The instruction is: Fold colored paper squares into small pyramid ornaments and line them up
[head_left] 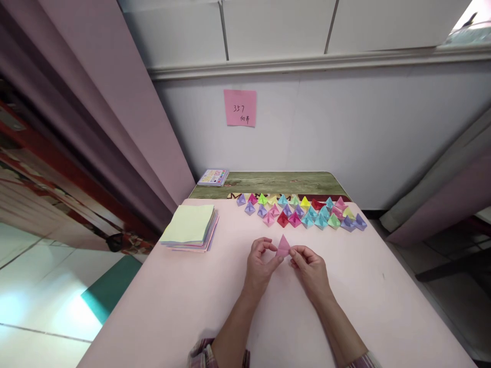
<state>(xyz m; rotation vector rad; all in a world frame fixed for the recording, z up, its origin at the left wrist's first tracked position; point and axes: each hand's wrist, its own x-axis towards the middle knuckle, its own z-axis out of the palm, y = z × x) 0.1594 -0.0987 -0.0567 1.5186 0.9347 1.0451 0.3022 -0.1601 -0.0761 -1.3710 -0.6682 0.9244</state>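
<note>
A small pink folded paper [283, 245] with a pointed top is held upright between my two hands, just above the pale table. My left hand [261, 260] pinches its left lower corner between thumb and fingers. On the other side, my right hand [309, 265] grips the right lower corner with thumb and forefinger. Beyond the hands stand rows of folded paper boats [295, 220] in many colours, each with a peak in the middle. To the left lies a stack of square coloured paper [188, 224], pale yellow on top.
The table [215, 301] has a pale pink cover and a green wood-patterned far end [276, 183]. A printed packet [214, 177] lies at the far left corner. A pink note [240, 108] is stuck on the wall behind. Curtains hang at both sides.
</note>
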